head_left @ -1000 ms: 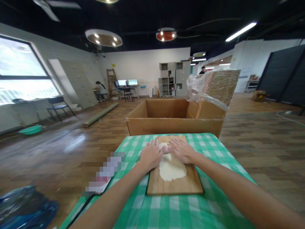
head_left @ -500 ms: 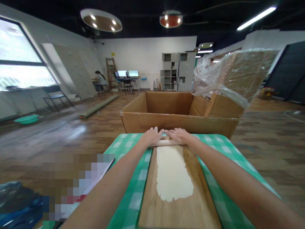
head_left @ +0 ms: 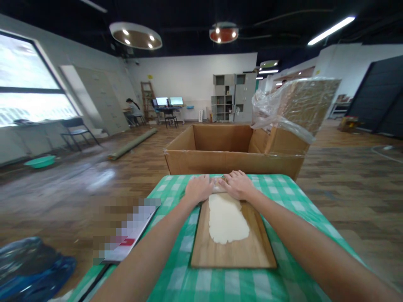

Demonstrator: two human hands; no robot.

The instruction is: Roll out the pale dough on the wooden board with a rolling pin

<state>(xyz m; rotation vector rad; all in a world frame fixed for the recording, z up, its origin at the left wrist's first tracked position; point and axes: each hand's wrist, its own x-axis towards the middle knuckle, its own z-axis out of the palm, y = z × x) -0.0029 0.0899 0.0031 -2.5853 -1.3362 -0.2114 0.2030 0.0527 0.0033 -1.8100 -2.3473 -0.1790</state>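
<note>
Resting left hand (head_left: 199,188) and right hand (head_left: 238,185) palm-down, with fingers outstretched, on a rolling pin (head_left: 219,190) at the far end of flattened dough (head_left: 227,220) atop a wooden board (head_left: 233,256)

Both arms (head_left: 157,245) stretched forward, left hand (head_left: 199,188) and right hand (head_left: 238,185) palm-down, side by side, close together

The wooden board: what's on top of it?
A flat sheet of dough lies on the board, with a rolling pin near the far end. The left hand and right hand rest on the rolling pin, covering much of it. The board beneath the dough is hidden.
</note>
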